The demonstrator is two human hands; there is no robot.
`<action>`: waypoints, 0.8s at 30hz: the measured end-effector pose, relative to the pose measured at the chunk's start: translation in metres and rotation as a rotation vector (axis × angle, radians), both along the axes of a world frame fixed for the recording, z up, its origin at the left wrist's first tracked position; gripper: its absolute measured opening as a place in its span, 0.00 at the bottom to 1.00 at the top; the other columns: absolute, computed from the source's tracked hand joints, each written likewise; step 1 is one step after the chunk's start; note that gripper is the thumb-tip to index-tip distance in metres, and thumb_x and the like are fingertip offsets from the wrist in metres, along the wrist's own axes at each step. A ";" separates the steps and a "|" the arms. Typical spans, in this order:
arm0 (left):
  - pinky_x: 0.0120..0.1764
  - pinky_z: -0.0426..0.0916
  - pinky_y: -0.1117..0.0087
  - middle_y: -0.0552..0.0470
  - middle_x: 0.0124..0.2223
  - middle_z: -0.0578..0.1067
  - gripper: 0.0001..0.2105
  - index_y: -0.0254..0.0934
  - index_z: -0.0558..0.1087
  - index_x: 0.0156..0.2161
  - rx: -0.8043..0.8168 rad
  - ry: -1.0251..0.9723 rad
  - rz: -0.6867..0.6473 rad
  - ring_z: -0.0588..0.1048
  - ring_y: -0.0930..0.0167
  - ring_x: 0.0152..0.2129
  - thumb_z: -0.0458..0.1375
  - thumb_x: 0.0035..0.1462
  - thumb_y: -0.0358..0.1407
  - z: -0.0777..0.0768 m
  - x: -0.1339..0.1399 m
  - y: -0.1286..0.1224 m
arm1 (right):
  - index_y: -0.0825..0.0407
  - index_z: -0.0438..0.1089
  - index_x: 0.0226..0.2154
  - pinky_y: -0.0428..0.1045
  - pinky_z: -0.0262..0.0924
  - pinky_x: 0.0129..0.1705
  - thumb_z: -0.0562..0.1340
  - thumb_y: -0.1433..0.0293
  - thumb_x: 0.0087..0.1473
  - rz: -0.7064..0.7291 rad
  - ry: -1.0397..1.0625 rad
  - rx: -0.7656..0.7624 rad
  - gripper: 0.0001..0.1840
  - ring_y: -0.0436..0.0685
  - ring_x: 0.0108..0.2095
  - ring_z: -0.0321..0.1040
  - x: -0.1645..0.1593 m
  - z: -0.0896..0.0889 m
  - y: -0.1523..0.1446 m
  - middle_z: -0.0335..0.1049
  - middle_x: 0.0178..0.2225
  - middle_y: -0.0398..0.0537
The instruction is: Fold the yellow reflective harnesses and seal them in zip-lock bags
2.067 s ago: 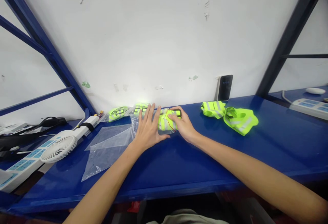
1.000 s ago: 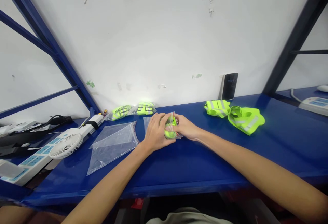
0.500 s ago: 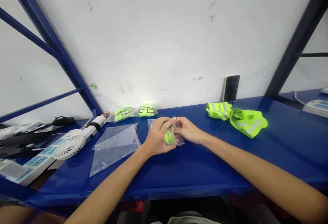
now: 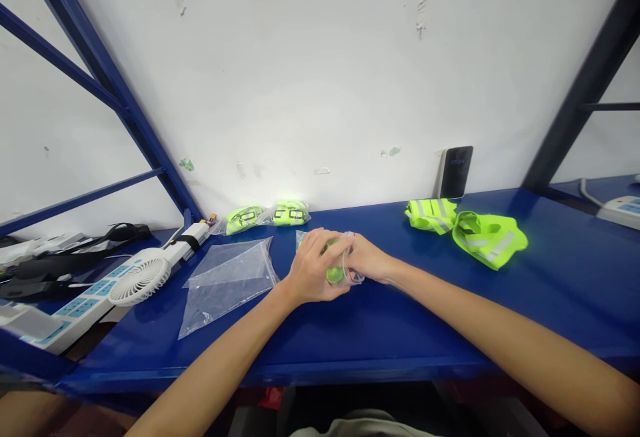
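Observation:
My left hand point(image 4: 314, 269) is wrapped over a clear zip bag point(image 4: 355, 276) with a bundle of fluorescent yellow fabric point(image 4: 334, 274) inside. At the bag's mouth, which faces right and has a red strip, is my right hand point(image 4: 371, 258), its fingers curled against the opening. Its fingertips are partly hidden by the plastic and my left fingers. Flat clear bags point(image 4: 227, 283) lie to the left. To the right sit a rolled yellow reflective band point(image 4: 431, 215) and a looser yellow reflective piece point(image 4: 490, 240), probably vests or straps.
Two filled bags, a left one point(image 4: 243, 219) and a right one point(image 4: 290, 213), lie by the wall. A phone point(image 4: 456, 171) leans there too. Left on the blue table point(image 4: 400, 337) are a white fan point(image 4: 140, 281), a power strip point(image 4: 75, 317) and black straps point(image 4: 55, 267). Blue posts flank the table.
My right fingers have moved from pinching the bag's red-striped edge to its mouth, closer to my left hand. The bag's opening now looks rounder. The view has shifted slightly.

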State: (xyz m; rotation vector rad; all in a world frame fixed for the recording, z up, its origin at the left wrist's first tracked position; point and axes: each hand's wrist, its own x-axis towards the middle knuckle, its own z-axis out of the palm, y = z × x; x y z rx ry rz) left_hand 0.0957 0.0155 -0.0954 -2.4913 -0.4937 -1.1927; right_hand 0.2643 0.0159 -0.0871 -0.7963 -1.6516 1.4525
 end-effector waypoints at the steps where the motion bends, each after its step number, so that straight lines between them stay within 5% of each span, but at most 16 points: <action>1: 0.53 0.65 0.53 0.41 0.50 0.72 0.36 0.40 0.58 0.64 0.012 -0.001 0.010 0.72 0.60 0.46 0.61 0.51 0.43 -0.001 0.002 -0.001 | 0.54 0.69 0.29 0.47 0.62 0.27 0.67 0.71 0.44 -0.025 -0.020 0.025 0.08 0.52 0.27 0.67 -0.001 0.000 -0.001 0.65 0.21 0.40; 6: 0.57 0.60 0.49 0.40 0.54 0.70 0.38 0.43 0.56 0.65 -0.034 0.045 -0.017 0.71 0.58 0.50 0.62 0.50 0.47 0.005 0.001 -0.004 | 0.54 0.72 0.31 0.47 0.63 0.28 0.66 0.72 0.44 -0.092 -0.043 0.102 0.08 0.53 0.29 0.69 -0.001 -0.005 0.002 0.71 0.26 0.42; 9: 0.60 0.54 0.45 0.35 0.65 0.58 0.47 0.41 0.48 0.68 -0.282 0.093 -0.118 0.61 0.51 0.60 0.60 0.49 0.58 0.020 -0.011 -0.003 | 0.55 0.74 0.37 0.49 0.66 0.36 0.70 0.68 0.43 -0.004 0.031 0.025 0.16 0.55 0.33 0.71 0.005 -0.002 0.005 0.75 0.31 0.45; 11: 0.62 0.51 0.47 0.35 0.68 0.54 0.44 0.40 0.44 0.70 -0.477 0.028 -0.143 0.56 0.51 0.64 0.53 0.56 0.59 0.029 -0.022 -0.001 | 0.55 0.74 0.40 0.50 0.67 0.41 0.72 0.66 0.43 0.155 0.031 -0.074 0.20 0.55 0.35 0.72 0.012 0.004 0.006 0.76 0.34 0.47; 15: 0.50 0.65 0.60 0.42 0.51 0.75 0.31 0.38 0.57 0.66 -0.887 0.009 -0.048 0.74 0.61 0.46 0.51 0.63 0.51 0.033 -0.034 0.005 | 0.55 0.74 0.45 0.49 0.67 0.42 0.72 0.65 0.43 0.412 -0.080 -0.258 0.25 0.54 0.38 0.73 0.033 0.014 0.012 0.76 0.40 0.50; 19: 0.33 0.64 0.70 0.49 0.36 0.78 0.24 0.34 0.75 0.50 -1.124 0.007 0.093 0.72 0.69 0.29 0.50 0.62 0.52 0.030 -0.032 0.009 | 0.58 0.77 0.33 0.46 0.65 0.29 0.69 0.65 0.46 0.187 -0.278 -0.214 0.13 0.50 0.24 0.69 0.054 0.012 0.032 0.75 0.26 0.47; 24: 0.27 0.61 0.71 0.53 0.18 0.70 0.25 0.34 0.72 0.25 -1.463 0.126 0.024 0.67 0.73 0.18 0.51 0.59 0.55 0.032 -0.036 0.012 | 0.57 0.76 0.26 0.43 0.59 0.22 0.68 0.68 0.46 -0.064 -0.265 -0.097 0.08 0.47 0.19 0.64 0.061 0.010 0.043 0.71 0.20 0.43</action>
